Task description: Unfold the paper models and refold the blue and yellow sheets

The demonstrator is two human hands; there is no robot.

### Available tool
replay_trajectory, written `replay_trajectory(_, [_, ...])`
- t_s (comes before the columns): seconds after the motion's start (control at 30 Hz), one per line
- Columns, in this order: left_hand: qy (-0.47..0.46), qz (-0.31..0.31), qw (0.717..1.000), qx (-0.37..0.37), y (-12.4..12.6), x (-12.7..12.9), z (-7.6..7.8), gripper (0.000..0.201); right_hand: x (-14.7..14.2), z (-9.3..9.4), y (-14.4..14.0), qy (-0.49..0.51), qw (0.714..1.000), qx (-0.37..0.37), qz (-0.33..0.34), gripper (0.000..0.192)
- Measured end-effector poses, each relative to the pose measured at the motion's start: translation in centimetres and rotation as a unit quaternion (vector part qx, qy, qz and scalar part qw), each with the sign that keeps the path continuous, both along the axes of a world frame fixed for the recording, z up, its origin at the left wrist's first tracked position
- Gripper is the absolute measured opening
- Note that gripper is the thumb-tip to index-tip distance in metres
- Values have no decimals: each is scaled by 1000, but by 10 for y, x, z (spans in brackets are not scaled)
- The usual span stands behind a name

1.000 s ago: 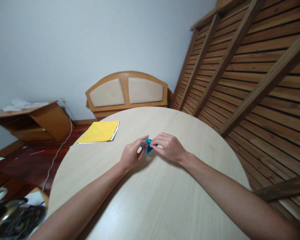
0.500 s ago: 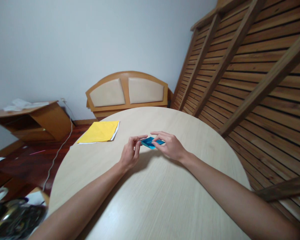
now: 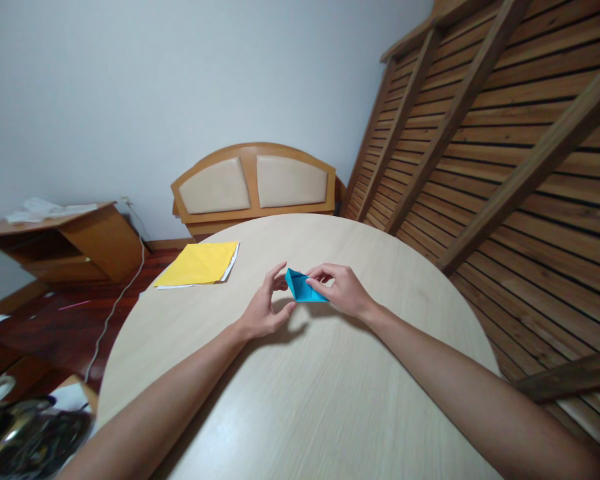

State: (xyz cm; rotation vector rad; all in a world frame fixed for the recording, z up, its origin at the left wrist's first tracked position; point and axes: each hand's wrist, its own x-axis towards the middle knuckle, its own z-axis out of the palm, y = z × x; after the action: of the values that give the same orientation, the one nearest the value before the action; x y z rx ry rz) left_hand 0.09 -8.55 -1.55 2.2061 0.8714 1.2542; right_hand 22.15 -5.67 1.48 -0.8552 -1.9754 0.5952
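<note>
A small folded piece of blue paper is held just above the round pale wooden table, near its middle. My right hand pinches its right side between thumb and fingers. My left hand sits at the paper's left edge with fingertips against it and the thumb curled below. Both forearms reach in from the bottom of the view.
A yellow sheet of paper lies on the table's far left edge. A wooden headboard leans against the wall behind. Slatted wooden panels stand at the right. A low wooden cabinet and dark clutter are at the left.
The blue paper has been turned from lying flat to standing up with a triangular face toward me. My left hand's fingers have spread and shifted to its left edge.
</note>
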Motion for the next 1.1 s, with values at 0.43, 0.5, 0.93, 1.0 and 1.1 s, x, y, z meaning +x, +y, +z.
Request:
replay_trajectory(0.43, [-58,62,994,-73,3,8,3,70,-2,2,-5,3,997,18,72,8])
replay_trajectory(0.5, [-67,78,991,-81,3,9,4,70,-3,1,-5,0,996,26,90,8])
replay_trajectory(0.93, [-99,108,983,-109,4,10,7,52,-6,0,-6,-6,996,-20,87,17])
replay_trajectory(1.0, [-112,121,979,-120,5,11,7,48,-7,-3,-6,11,995,-48,87,17])
replay_trajectory(1.1, [-134,133,973,-135,7,11,6,41,-8,-8,-5,36,992,-83,86,31])
